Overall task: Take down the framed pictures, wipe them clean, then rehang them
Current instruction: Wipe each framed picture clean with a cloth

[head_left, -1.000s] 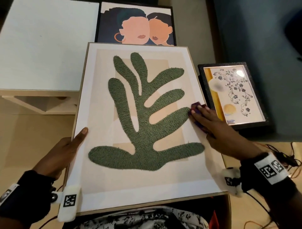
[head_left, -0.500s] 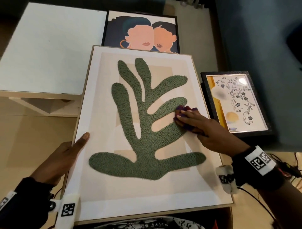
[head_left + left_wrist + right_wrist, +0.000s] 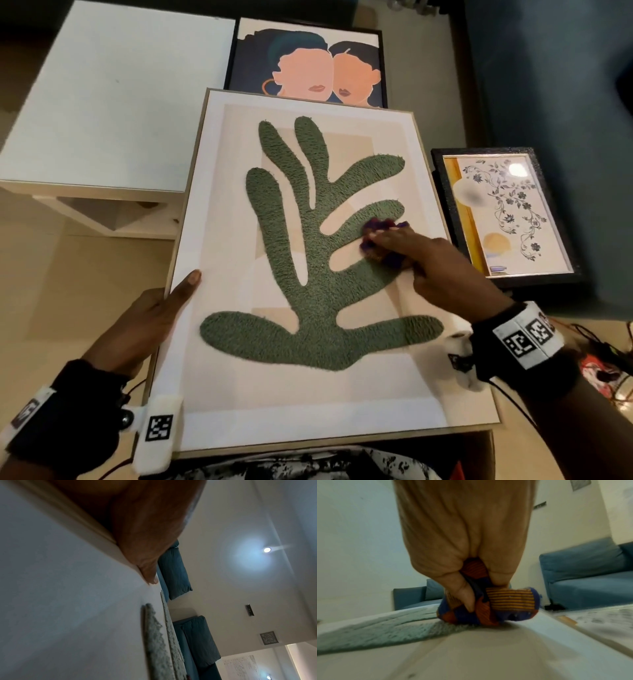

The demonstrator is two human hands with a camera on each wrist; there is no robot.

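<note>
Two hands on leaf picture [image 3: 308, 394], left grip [image 3: 144, 325] clasping frame edge, right grip [image 3: 431, 263] bunching cloth [image 3: 380, 228] mid-picture

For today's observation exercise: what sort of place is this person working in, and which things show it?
Probably a home living room: a blue sofa with cushions, a low white table, and recessed ceiling lights.

green leaf picture [image 3: 318, 274], blue-orange striped cloth [image 3: 505, 604]
</note>
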